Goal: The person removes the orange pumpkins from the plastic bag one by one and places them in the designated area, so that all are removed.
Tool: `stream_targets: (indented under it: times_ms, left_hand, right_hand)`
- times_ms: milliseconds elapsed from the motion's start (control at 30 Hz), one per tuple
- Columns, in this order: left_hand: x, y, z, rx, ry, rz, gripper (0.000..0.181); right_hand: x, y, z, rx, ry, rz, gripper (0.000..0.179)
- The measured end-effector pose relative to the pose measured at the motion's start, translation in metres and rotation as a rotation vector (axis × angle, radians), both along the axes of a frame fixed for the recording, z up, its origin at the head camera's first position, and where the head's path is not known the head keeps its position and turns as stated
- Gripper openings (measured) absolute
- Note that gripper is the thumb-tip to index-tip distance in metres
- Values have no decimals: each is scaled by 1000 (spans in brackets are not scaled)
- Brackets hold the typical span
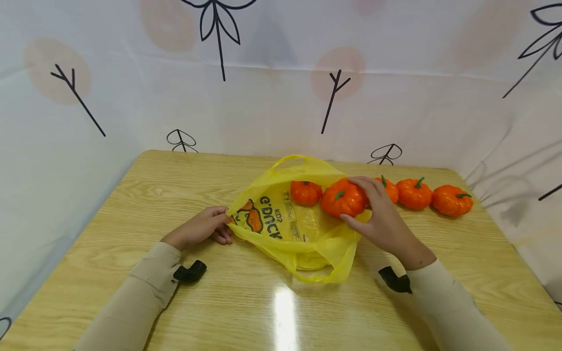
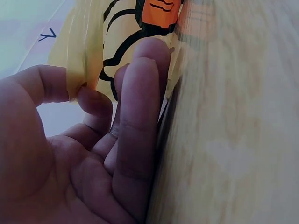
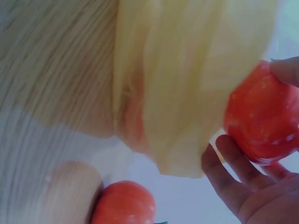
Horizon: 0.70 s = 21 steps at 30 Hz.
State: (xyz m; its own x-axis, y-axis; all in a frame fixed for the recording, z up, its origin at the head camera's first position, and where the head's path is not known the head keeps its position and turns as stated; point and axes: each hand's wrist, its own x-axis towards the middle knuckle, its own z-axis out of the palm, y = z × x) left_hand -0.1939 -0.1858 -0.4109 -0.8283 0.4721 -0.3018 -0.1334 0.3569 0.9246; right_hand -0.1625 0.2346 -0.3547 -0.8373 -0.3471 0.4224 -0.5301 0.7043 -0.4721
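A yellow plastic bag (image 1: 325,248) lies on the table with its mouth spread wide, cartoon print and lettering showing inside. My left hand (image 1: 205,226) pinches the bag's left edge; in the left wrist view the yellow film (image 2: 84,51) passes between thumb and a finger. Over the bag's right side, my right hand (image 1: 384,222) grips an orange pumpkin (image 1: 340,197) with a green stem. The right wrist view shows this pumpkin (image 3: 261,116) between thumb and fingers, beside the bag's outer wall (image 3: 182,93). Another pumpkin (image 1: 306,193) sits inside the bag.
To the right of the bag, more pumpkins stand in a row: one (image 1: 388,190) partly hidden by my right hand, one (image 1: 413,193) in the middle and one (image 1: 452,200) at the end. A patterned cloth (image 1: 272,112) hangs behind the wooden table (image 1: 237,302).
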Motion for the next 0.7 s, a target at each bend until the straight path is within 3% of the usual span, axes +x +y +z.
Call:
stream_targets:
  times_ms: [167,400,700]
  left_hand:
    - [1,-1,1,6,7,-15,37]
    - [1,3,-1,22,11,-37,17]
    - [2,3,2,-9,20,12,32]
  right_hand:
    - [-4,3,-5,-13,27,-20,79]
    - [-7,9,-11,-64,61,-93,81]
    - [-7,10,-5,-104,74,-55,83]
